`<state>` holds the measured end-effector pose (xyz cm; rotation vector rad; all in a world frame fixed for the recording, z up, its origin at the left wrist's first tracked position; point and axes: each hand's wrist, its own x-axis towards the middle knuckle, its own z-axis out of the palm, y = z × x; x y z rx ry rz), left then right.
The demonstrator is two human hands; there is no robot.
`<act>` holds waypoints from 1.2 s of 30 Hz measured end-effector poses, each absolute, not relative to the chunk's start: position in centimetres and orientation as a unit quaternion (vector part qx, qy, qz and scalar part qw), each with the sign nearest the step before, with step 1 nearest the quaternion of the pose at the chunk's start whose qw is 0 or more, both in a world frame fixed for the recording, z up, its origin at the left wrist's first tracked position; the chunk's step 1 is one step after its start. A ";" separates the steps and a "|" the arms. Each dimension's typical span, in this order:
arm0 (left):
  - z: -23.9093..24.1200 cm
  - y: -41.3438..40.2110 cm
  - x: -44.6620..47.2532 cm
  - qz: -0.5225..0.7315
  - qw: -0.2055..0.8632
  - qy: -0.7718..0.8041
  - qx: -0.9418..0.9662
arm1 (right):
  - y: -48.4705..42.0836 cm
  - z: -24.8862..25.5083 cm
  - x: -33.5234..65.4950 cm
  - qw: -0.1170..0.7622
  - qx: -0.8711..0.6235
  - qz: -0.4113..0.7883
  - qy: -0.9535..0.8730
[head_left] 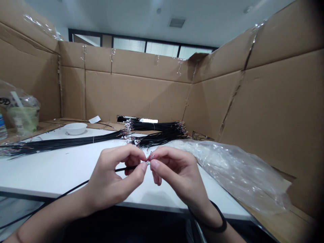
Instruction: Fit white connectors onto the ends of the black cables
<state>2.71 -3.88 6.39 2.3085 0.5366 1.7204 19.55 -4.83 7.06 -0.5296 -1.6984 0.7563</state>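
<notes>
Black wire [126, 168], a single strand, was held up above a white table [50, 177], its length trailing past the table edge toward the lower left. Left hand [113, 180] had it in a narrow pinch between thumb and curled fingers, close to the tip. Right hand [176, 177] met it there, thumb and forefinger closed narrowly on the crimped end [149, 158], a tiny cluster of metal and red largely hidden by the fingertips; exact contact could not be made out. A black band [222, 224] circled the right wrist.

Step in hand, as judged: close finger work at one wire end. Work that small appeared to call for both pinches staying tight together.

A long bundle of like wires [63, 144] lay on the table just beyond the hands, and two more bundles [157, 126] lay farther back, their ends bunched near the middle. A crumpled plastic bag [235, 172] lay to the right, a white bowl [75, 127] to the far left, with cardboard walls [134, 94] around the table.
</notes>
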 end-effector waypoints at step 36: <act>6.3 -3.8 2.7 0.594 0.155 0.211 0.761 | -4.4 5.8 19.1 0.607 -0.170 -0.116 -0.768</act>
